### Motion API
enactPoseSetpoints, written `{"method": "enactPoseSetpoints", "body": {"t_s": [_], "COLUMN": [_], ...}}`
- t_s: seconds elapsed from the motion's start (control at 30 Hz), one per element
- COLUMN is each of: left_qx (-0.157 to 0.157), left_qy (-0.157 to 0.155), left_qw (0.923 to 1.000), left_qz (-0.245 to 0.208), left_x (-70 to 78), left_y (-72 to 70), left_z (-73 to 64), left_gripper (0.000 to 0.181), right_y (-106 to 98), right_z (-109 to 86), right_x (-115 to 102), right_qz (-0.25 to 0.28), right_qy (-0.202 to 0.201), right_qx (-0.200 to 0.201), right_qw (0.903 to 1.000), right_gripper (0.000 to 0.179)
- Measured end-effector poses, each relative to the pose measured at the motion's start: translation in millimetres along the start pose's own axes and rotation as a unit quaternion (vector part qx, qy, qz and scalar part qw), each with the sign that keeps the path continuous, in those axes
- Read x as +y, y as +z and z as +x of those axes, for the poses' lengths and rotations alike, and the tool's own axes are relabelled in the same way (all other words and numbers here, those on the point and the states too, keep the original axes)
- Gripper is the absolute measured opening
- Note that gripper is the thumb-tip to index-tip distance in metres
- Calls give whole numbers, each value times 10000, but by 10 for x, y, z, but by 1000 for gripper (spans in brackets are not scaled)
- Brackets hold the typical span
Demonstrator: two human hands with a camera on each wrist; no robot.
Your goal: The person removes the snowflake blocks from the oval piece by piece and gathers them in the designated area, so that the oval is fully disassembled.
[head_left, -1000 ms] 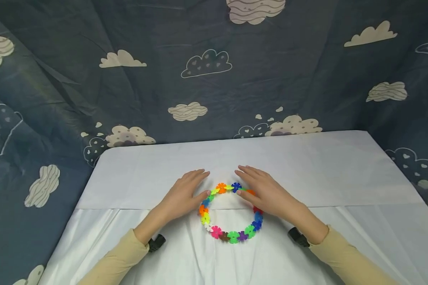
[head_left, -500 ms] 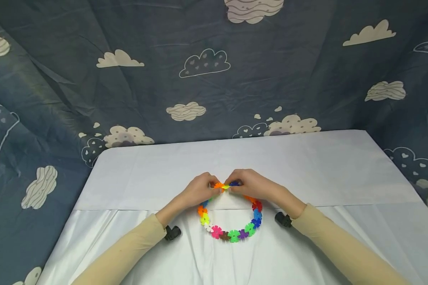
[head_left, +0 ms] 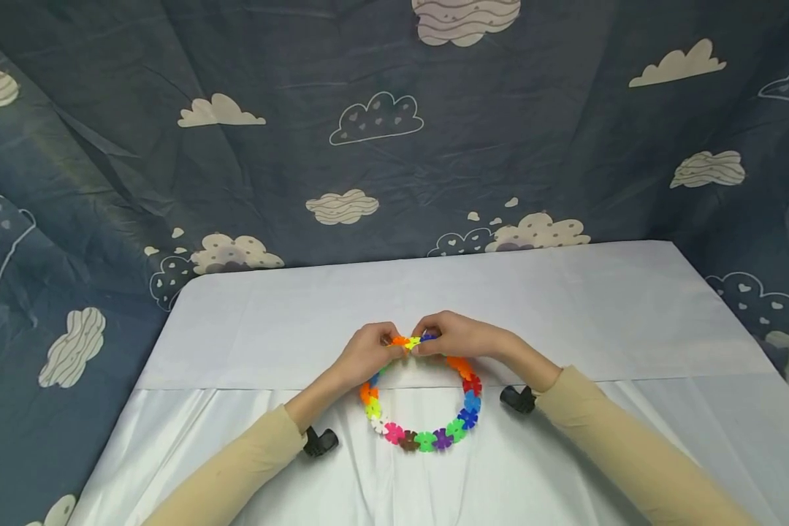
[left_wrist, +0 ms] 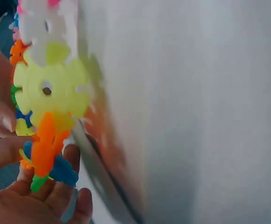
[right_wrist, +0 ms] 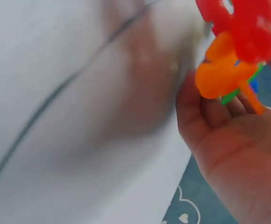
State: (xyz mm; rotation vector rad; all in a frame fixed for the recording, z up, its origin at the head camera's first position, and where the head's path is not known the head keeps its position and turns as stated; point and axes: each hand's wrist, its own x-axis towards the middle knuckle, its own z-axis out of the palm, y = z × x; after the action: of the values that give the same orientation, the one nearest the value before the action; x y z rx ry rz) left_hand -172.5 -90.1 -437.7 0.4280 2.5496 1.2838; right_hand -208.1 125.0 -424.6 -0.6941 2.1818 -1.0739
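A ring of interlocking plastic snowflake discs (head_left: 472, 401) in many colours stands out against the white cloth. My left hand (head_left: 368, 353) pinches its far side near an orange disc (head_left: 399, 341). Just to the right, my right hand (head_left: 460, 336) pinches the same stretch by a yellow disc (head_left: 413, 342) and a dark blue one. The fingertips of both hands nearly meet and partly hide the discs there. In the left wrist view, a pale yellow disc (left_wrist: 60, 95) and an orange disc (left_wrist: 43, 151) show close up. A red disc (right_wrist: 253, 30) fills the right wrist view's top corner.
The table (head_left: 565, 292) has a white cloth with a crosswise seam. Behind it hangs a dark blue curtain (head_left: 269, 183) with cloud prints. A small black camera (head_left: 320, 442) sits at the left wrist and another black camera (head_left: 518, 399) at the right.
Both hands came from spread fingers at the ring's sides to pinching its far edge, close together. Over the last half second the ring shifted only slightly.
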Motion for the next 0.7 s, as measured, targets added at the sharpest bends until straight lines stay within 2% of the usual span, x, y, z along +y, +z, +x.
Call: {"method": "enactPoseSetpoints", "body": {"t_s": [0.07,0.2,0.3,0.43,0.53,0.7], "left_qx": [72,244,359,570,873,1363], "left_qy": [136,444,688,1121,1603,2513], "left_qw": [9999,9987,9970,9920,9828,9551], "left_qz": [-1,45,24,56,291,783], "left_x": [53,191,295,430,527,629], "left_y": [-9,-48,-101,-178,-233,-296], "left_z": [-43,-145,-228,-329,-394,-480], "left_gripper": [10,7,9,11,12,8], "right_y": [-35,-84,-108,-135,-152,-146], "right_z": [-31,-117,-192,-305,-404,-575], "right_x": [-39,-138,-245,-429,-570,-739], "right_qz": [534,1375,1536,1322,1044,840], "right_qy": [127,230,68,-202,-410,-747], "right_qx": [-261,-656,-685,-397,-193,106], "right_qw": [9981,9881,9857,9902,9935,9936], "right_gripper": [24,29,35,28,22,24]}}
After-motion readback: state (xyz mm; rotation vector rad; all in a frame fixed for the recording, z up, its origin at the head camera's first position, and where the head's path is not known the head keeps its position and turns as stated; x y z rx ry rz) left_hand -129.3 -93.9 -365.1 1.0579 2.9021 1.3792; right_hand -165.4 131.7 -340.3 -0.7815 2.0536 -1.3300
